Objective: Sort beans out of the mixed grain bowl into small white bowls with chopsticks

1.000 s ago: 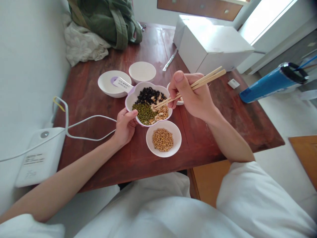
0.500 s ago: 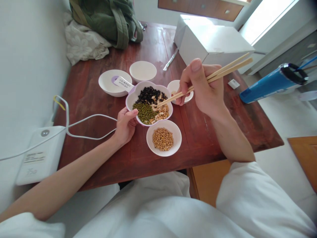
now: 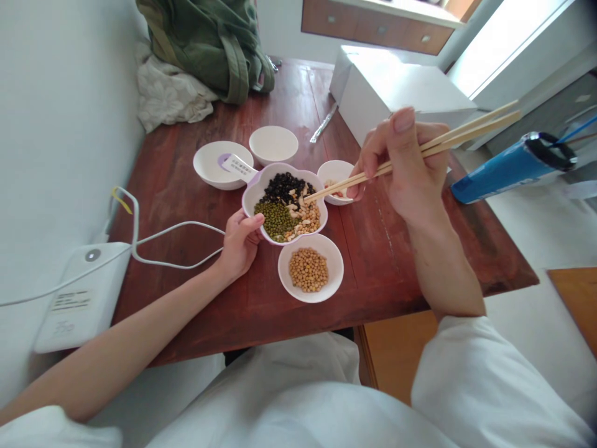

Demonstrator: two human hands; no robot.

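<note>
My left hand (image 3: 241, 244) grips the rim of a flower-shaped, purple-edged bowl (image 3: 250, 200), thumb on top. In it lie black beans (image 3: 282, 188), green mung beans (image 3: 276, 221), soybeans (image 3: 308, 218) and pale, peanut-like pieces (image 3: 295, 210). A pair of wooden chopsticks (image 3: 433, 144) is held in my right hand (image 3: 405, 162), with the tips over the bowl's right half. Whether the tips pinch a piece I cannot tell. Just below stands a white bowl (image 3: 311, 295) of soybeans. Behind the chopsticks is a small white bowl (image 3: 332, 167) with a few pale pieces.
Two white bowls (image 3: 274, 144) stand at the back, the left one (image 3: 209, 163) under the flower bowl's handle. A white box (image 3: 401, 87), a green bag (image 3: 205, 50), a blue tumbler (image 3: 508, 167) and a white power bank with a cable (image 3: 79, 298) surround the wooden table (image 3: 224, 323).
My right hand has moved right and slightly up-right, drawing the chopstick tips from the middle of the flower bowl toward its right side. The whole view has shifted a little downward.
</note>
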